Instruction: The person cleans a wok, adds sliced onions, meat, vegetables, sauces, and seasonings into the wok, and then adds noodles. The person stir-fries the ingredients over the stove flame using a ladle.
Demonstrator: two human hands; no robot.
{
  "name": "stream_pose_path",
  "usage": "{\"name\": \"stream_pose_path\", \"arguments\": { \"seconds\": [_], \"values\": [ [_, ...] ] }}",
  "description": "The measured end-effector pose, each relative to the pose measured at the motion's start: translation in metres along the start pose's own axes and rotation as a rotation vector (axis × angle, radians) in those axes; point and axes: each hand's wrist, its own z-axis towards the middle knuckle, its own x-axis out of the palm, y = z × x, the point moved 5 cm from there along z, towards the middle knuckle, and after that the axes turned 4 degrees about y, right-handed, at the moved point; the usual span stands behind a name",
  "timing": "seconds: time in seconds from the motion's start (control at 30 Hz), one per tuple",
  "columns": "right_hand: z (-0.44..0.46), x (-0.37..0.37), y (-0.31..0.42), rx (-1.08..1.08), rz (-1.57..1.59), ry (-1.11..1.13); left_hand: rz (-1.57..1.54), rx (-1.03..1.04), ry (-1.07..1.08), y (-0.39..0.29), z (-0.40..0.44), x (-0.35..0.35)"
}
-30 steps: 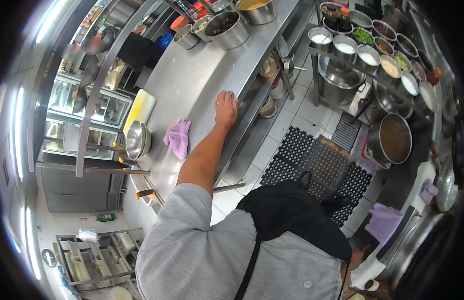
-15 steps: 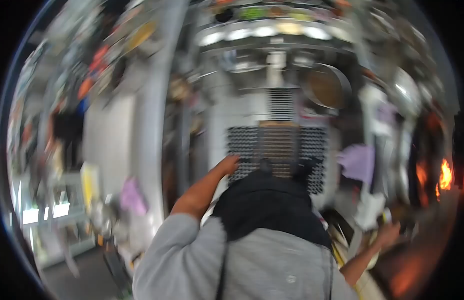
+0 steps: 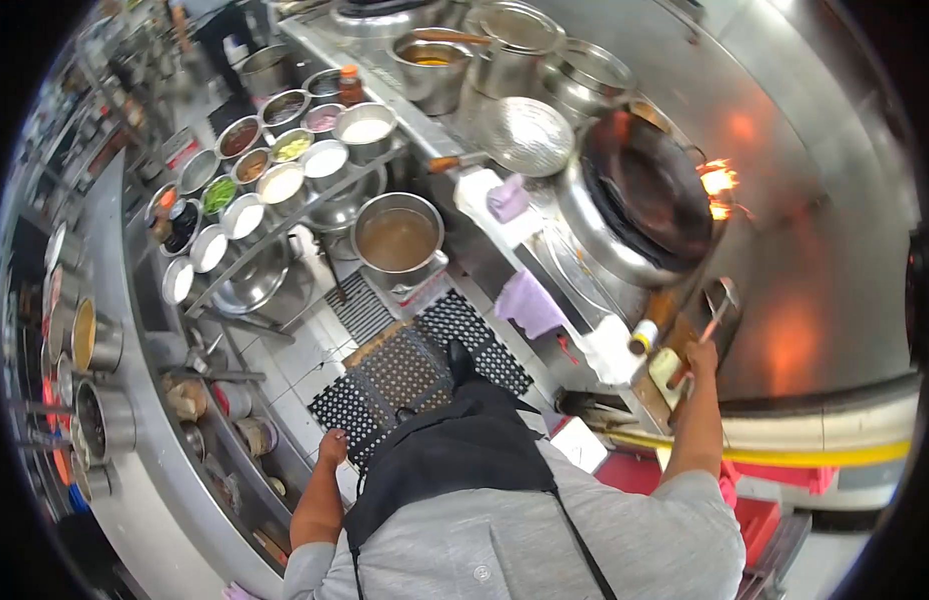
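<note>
My right hand is closed around the handle of what looks like a ladle, at the front edge of the stove. Beyond it a dark wok sits tilted on the metal burner ring, with flames at its far right edge. Near this hand lie a bottle with a yellow-and-white end and a pale green container. My left hand hangs low beside my apron, its fingers curled in, with nothing visible in them.
A perforated strainer and several pots stand left of the wok. Purple cloths hang at the stove edge. A bucket of brown liquid and a rack of ingredient tins are ahead. A steel counter runs along the left.
My view has swung right towards the stove, and the blur has cleared. The wok and flames now show nearer the middle. My left hand now appears lower and farther left.
</note>
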Motion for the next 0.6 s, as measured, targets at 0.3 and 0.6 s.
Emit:
{"name": "stream_pose_path", "arguments": {
  "seconds": [0.3, 0.6],
  "values": [
    [0.076, -0.006, 0.074, 0.163, 0.936, -0.083, 0.553, 0.561, 0.041, -0.073, -0.003, 0.051],
    [0.054, -0.059, 0.37, -0.654, 1.725, 0.671, -0.05, 0.062, -0.122, -0.155, -0.039, 0.037]
  ]
}}
